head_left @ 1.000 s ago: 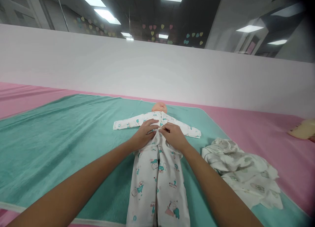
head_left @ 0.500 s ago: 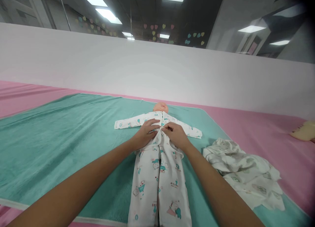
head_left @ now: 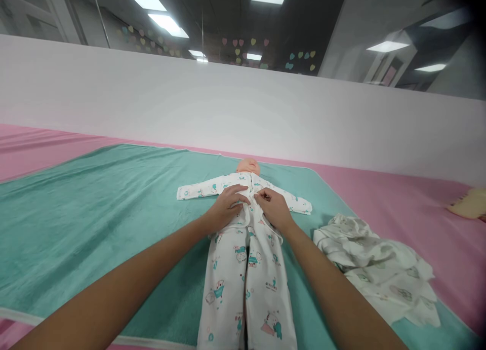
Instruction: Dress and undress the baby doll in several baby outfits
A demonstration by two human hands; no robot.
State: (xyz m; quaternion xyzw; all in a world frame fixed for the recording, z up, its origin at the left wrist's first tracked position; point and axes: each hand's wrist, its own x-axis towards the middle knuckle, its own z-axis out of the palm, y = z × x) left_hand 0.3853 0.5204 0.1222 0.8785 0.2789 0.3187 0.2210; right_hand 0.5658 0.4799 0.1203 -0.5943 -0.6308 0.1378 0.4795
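A doll [head_left: 248,165] lies on its back in a white baby top [head_left: 201,188] printed with small green and pink figures, its sleeves spread to both sides. Matching baby trousers [head_left: 226,279] stretch from the top towards me. On the left front panel rests my left hand [head_left: 228,207], fingers apart and lying on the cloth. Beside the front opening, my right hand [head_left: 272,205] has thumb and fingertips pinched together on the edge of the right panel. A narrow gap separates the hands. Any fastener between the fingertips is too small to make out.
A crumpled white patterned cloth [head_left: 375,269] lies right of my right forearm. Beneath everything spreads a green blanket [head_left: 114,228] over a pink sheet [head_left: 395,198]. A pale yellow object [head_left: 469,204] sits at the far right edge. Behind stands a white wall [head_left: 228,107] below glass.
My fingertips, which met at the front opening, have drawn slightly apart. My right hand has shifted a little to the right; the doll has hardly moved.
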